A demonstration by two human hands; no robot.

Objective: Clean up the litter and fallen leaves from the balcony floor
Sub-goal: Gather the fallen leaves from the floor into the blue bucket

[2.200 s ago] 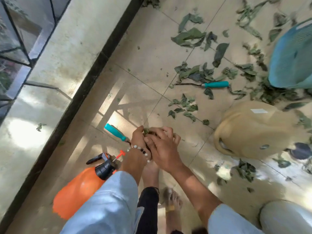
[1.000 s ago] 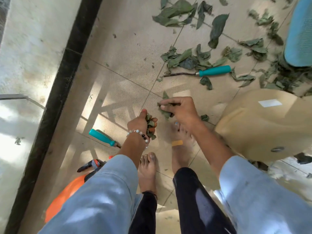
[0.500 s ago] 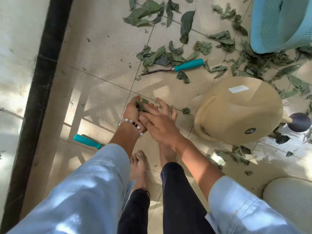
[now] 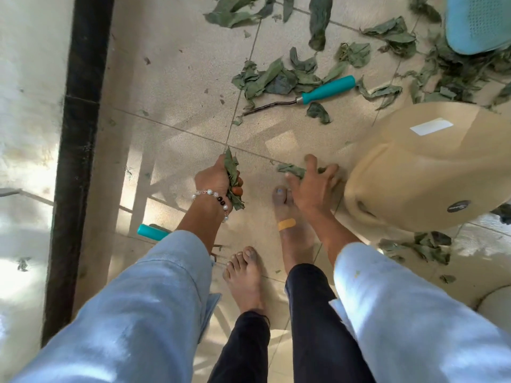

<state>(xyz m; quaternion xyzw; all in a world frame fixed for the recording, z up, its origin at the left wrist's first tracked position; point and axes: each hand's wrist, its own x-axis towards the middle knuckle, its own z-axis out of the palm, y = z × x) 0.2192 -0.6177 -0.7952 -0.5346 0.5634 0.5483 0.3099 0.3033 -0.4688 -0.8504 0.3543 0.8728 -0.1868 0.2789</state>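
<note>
Leaves fill the left hand [image 4: 218,179], whose fingers are curled tight round a gathered bunch [image 4: 232,181] held just above the tiled floor [image 4: 177,87], most likely so 1 hand stores while the other collects. The right hand [image 4: 312,186] reaches low with its fingers spread and loose, touching a single leaf [image 4: 290,169] on the tile beside the tan watering can [image 4: 425,167] lying on its side; whether it has pinched that leaf yet I cannot tell. Most of the litter lies well ahead, scattered around a teal-handled hand tool [image 4: 326,91] and under the blue basket [image 4: 478,23]. I judge the task far from done, since only the patch near the bare feet looks picked over
</note>
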